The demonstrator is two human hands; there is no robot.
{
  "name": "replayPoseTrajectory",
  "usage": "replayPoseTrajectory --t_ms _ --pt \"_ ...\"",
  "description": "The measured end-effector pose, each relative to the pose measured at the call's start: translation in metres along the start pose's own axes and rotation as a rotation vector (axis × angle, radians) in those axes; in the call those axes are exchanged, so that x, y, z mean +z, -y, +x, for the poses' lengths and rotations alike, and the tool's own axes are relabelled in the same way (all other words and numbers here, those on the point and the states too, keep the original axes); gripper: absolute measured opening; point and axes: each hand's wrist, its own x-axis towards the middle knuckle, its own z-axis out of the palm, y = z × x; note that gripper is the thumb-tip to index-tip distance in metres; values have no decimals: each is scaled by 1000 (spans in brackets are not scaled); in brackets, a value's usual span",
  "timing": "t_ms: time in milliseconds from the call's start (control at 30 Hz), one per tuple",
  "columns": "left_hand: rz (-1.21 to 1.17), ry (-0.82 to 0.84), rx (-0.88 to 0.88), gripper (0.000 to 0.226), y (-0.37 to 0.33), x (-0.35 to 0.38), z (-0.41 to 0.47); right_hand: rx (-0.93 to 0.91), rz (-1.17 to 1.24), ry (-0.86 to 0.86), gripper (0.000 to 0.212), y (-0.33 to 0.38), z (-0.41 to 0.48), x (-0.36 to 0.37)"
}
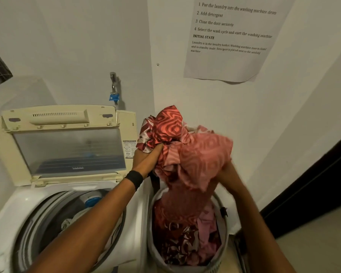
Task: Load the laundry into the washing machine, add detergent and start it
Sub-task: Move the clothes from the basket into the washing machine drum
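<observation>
the washing machine [14,209] stands with its lid [67,150] raised against the wall, and the drum [53,213] is open with some pale laundry [67,223] already lying inside. just right of the washing machine sits the round laundry basket [154,255], still holding red and pink clothes. above the basket, to the right of the machine's lid, a red patterned cloth [187,150] is lifted, and its lower end trails down into the basket. the left hand [146,156], with a black wristband [134,179] on its wrist, clenches a bunch of this cloth. the right hand [223,171] is against the cloth's far side, its fingers buried under the fabric and blurred, so its grasp cannot be told. behind the washing machine a tap [113,85] sticks out of the wall, and up to the right hangs a printed sheet [228,62].
</observation>
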Motion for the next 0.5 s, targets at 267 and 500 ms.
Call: replayPoseTrajectory --t_ms 267,500 --pt "143 80 81 39 0 10 -18 -286 182 -233 24 79 32 42" --pt "125 77 101 68 21 -27 -25 -127 111 130 75 57 8 109"
